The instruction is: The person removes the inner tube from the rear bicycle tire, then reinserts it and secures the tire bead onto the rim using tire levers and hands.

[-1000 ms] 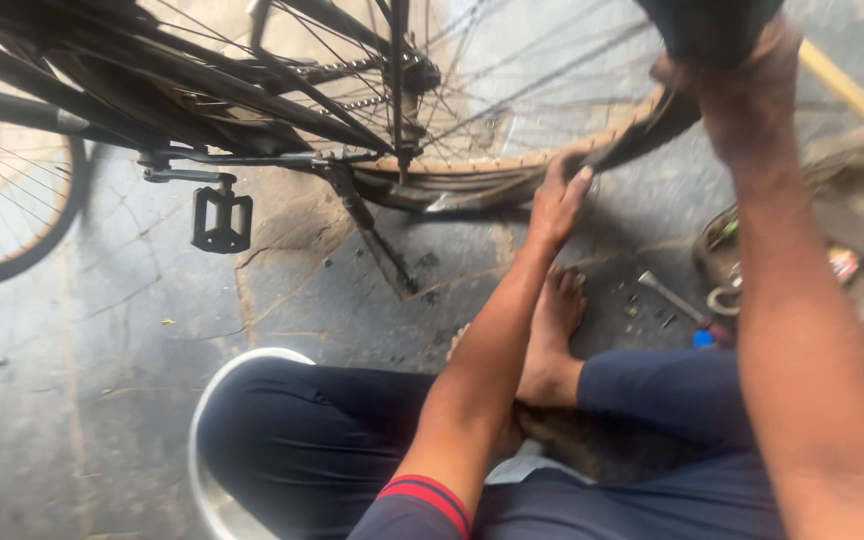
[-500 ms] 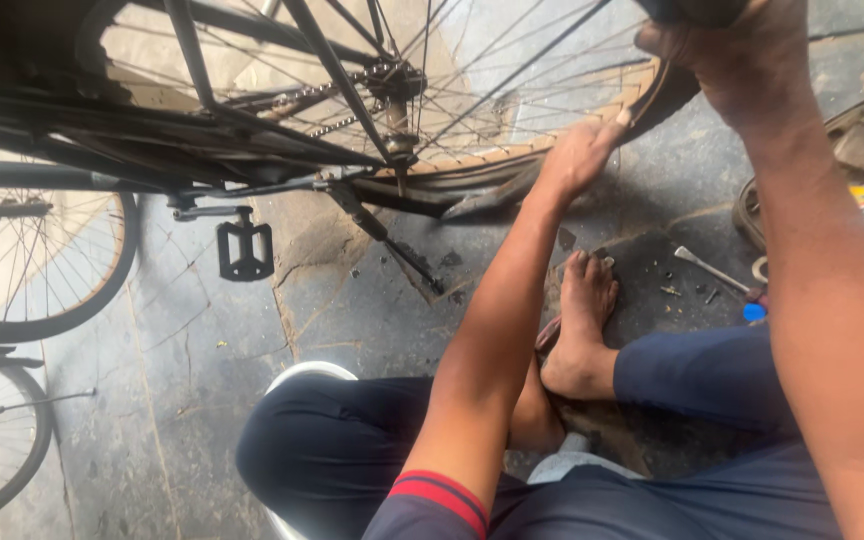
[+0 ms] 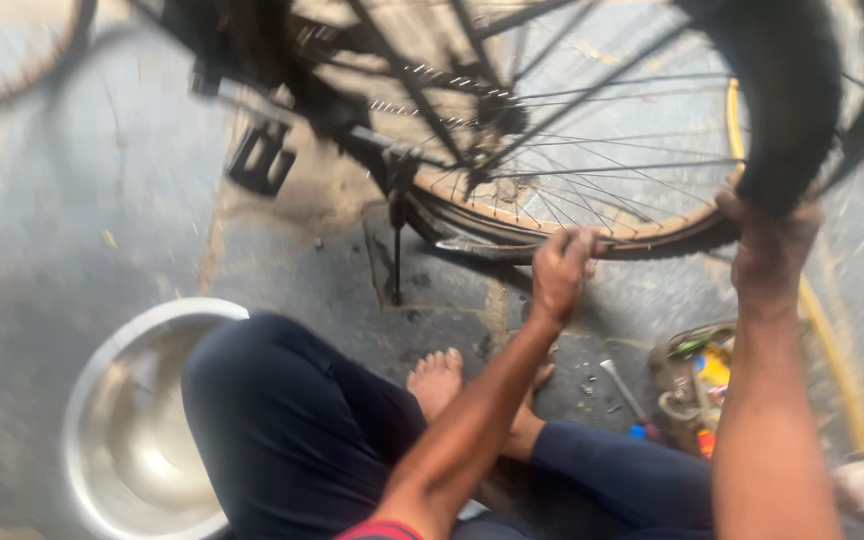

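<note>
- Person seated cross-legged on stained grey concrete floor, dark blue trousers, bare foot showing between the knees.
- Left hand curled shut at the bottom of the spoked bicycle wheel with tan metal rim — fingers pressed together against the rim edge; whether they pinch anything small, cannot tell, blur.
- Right hand raised higher, fingers clamped on the loose black rubber tyre, which hangs off the rim at the wheel's right side and arcs up out of view.
- Wheel sits upright just in front of the knees, part of a dark-framed bicycle; black pedal to the left, thin black kickstand reaching down to the floor.
- Round shiny steel basin on the floor beside the left knee, touching the trouser leg in view.
- Small metal tool with silver shaft lying on the floor near the right shin — next to it a cluttered tray of coloured bits, details blurred.
</note>
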